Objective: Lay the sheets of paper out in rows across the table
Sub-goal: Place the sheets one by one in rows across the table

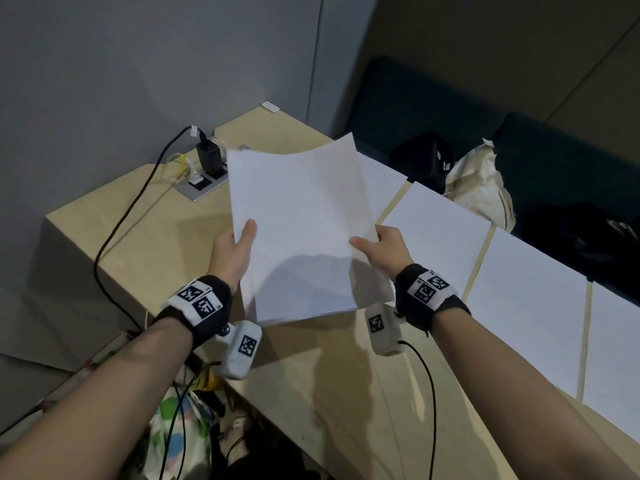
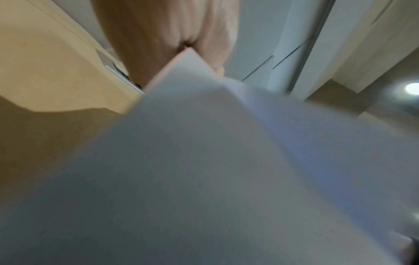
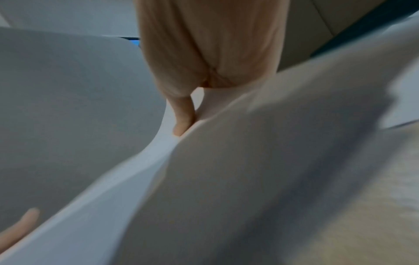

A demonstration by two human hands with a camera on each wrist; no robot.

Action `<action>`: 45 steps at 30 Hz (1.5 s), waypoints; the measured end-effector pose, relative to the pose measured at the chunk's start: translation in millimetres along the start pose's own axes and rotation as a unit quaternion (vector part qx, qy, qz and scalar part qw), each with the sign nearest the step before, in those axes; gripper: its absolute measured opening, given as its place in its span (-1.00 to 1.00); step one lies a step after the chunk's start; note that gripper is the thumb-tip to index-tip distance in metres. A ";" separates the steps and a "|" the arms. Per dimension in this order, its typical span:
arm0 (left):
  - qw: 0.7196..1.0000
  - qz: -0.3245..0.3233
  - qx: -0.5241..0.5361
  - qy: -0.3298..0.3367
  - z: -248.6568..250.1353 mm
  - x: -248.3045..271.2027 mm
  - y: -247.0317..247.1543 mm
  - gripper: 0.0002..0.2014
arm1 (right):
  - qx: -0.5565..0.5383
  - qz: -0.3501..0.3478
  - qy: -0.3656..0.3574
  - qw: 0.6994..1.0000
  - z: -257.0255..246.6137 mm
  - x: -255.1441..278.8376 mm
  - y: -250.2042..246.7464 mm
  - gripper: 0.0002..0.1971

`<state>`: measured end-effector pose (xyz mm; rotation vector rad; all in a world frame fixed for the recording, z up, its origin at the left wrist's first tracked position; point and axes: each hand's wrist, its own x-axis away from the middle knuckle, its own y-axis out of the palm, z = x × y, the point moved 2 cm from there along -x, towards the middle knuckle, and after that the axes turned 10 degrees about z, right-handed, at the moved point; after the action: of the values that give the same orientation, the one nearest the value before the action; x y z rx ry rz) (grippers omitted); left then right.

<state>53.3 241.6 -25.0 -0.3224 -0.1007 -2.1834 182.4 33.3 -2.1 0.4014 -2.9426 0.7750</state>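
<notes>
— Paper: where is the stack (image 1: 298, 230) held?
— Above the table (image 1: 145, 237), gripped at its sides by the left hand (image 1: 232, 251) and right hand (image 1: 384, 251). 4 sheets (image 1: 436, 233) are laid alongside.

Grey wall (image 1: 104, 64), beige table (image 1: 145, 244), dark sofa (image 1: 433, 98)

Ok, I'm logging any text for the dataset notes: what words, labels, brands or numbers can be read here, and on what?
No words or numbers can be read.
Stack of paper, held by the left hand and right hand: blank.
Laid sheets on the table: blank.
Wrist bands and camera housings: black-and-white square code markers only; tiny corner marks too small to read.
Charger cable tag: too small.
</notes>
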 end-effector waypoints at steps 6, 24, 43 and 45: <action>0.999 -0.027 -0.013 -0.019 -6.4 19.8 4.3 -0.81 | -0.033 0.061 0.028 0.997 18.6 25.5 -24.8 -0.83; 0.995 0.044 -0.065 0.063 -42.1 94.0 12.4 -0.90 | -0.172 0.173 0.058 0.968 68.9 123.1 -83.7 -0.87; 0.882 0.008 -0.440 0.168 -44.4 -20.2 -56.3 -0.53 | -0.224 0.355 0.186 0.889 62.0 141.3 -39.3 -0.65; 0.861 -0.034 -0.458 0.220 -43.7 -5.1 -42.8 -0.52 | -0.226 0.359 0.190 0.885 61.6 142.3 -38.7 -0.67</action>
<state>13.3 262.7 -66.5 -0.3248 1.2279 -2.1758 55.5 -62.5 -18.1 -0.8168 -2.7120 0.1272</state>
